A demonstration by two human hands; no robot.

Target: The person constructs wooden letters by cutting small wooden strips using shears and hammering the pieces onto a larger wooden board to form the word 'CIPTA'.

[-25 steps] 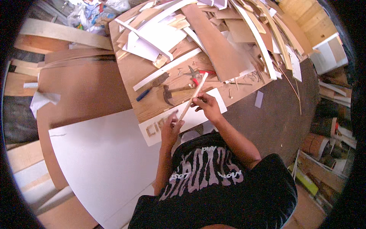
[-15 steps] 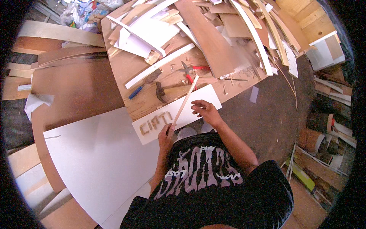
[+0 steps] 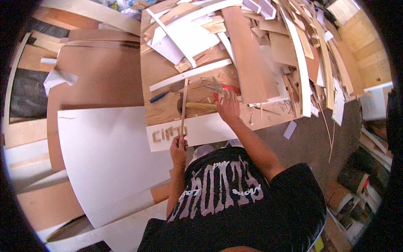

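Note:
My left hand (image 3: 179,145) is closed round the lower end of a thin wooden strip (image 3: 184,103), which stands up and away from me over the near edge of the bench. My right hand (image 3: 229,108) reaches across to red-handled pliers (image 3: 231,88), fingers stretched at the handles; the pliers lie with their jaws apart. Beside that hand lies a hammer (image 3: 199,106), its head partly behind the strip. Small wooden pieces shaped as letters (image 3: 157,136) sit in a row on a white board (image 3: 208,127) along the bench's near edge.
A blue-handled tool (image 3: 158,97) lies left of the hammer, below a white strip (image 3: 191,75). A broad brown plank (image 3: 247,54) and heaped offcuts cover the far bench. At left rests a large white sheet (image 3: 113,147); more scrap wood stands at right.
My right hand has moved forward from above the white board to the pliers. The strip in my left hand has swung more upright. The whole view has shifted.

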